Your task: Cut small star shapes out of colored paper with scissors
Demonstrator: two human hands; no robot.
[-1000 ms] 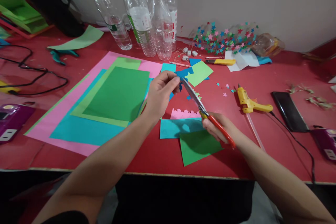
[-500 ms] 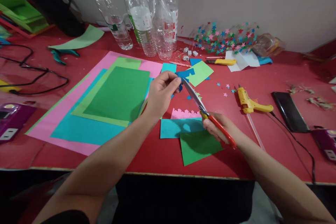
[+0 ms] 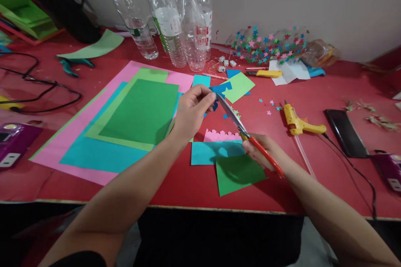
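Observation:
Between the thumb and fingers of my left hand (image 3: 196,106) is a strip of blue paper (image 3: 223,88) with notched edges. My right hand (image 3: 261,150) is closed around the red-handled scissors (image 3: 247,134). Their blades point up and left, with the tips at the blue paper beside my left thumb. Beneath the scissors lie a pink paper strip (image 3: 219,135) with a cut-out edge, a light blue sheet (image 3: 203,153) and a green sheet (image 3: 238,177). A light green piece of paper (image 3: 241,85) lies just behind the blue strip.
Large coloured sheets (image 3: 140,108) are stacked at left. Clear bottles (image 3: 192,29) stand at the back, near a clear container covered in stars (image 3: 269,46). To the right lie a yellow glue gun (image 3: 299,123), its cord, and a phone (image 3: 346,133). A yellow cutter (image 3: 267,74) lies behind.
Both hands stay almost in place. The scissors handle has shifted very slightly to the right; the blue paper remains in my left hand.

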